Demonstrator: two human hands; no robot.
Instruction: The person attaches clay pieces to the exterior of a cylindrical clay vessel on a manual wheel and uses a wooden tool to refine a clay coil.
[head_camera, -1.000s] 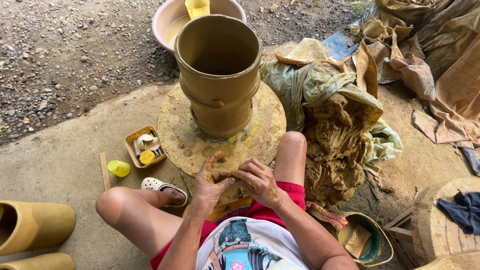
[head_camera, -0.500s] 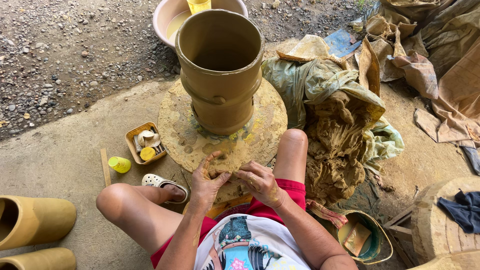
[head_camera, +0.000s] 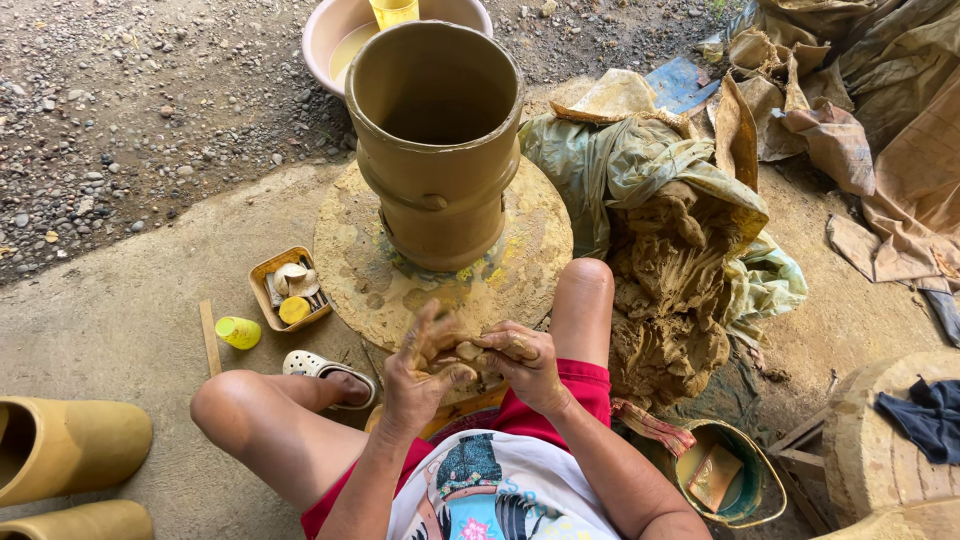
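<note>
Wet brown clay lump (head_camera: 470, 352), pinched between left hand (head_camera: 420, 368) and right hand (head_camera: 525, 358), both closed on it. Tall clay pot (head_camera: 437, 140) just beyond; clay heap (head_camera: 670, 290) beside pot.

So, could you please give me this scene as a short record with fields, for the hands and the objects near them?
Left hand: presses a small lump of clay together with the other hand
Right hand: grip closed on the same lump
Pot: tall, unfired, upright on the round wheel
Clay heap: on plastic sheeting, right of the wheel
Basin: pink, behind the pot
Small tray: left of the wheel, holds small tools
Yellow cup: lying on the concrete
</note>
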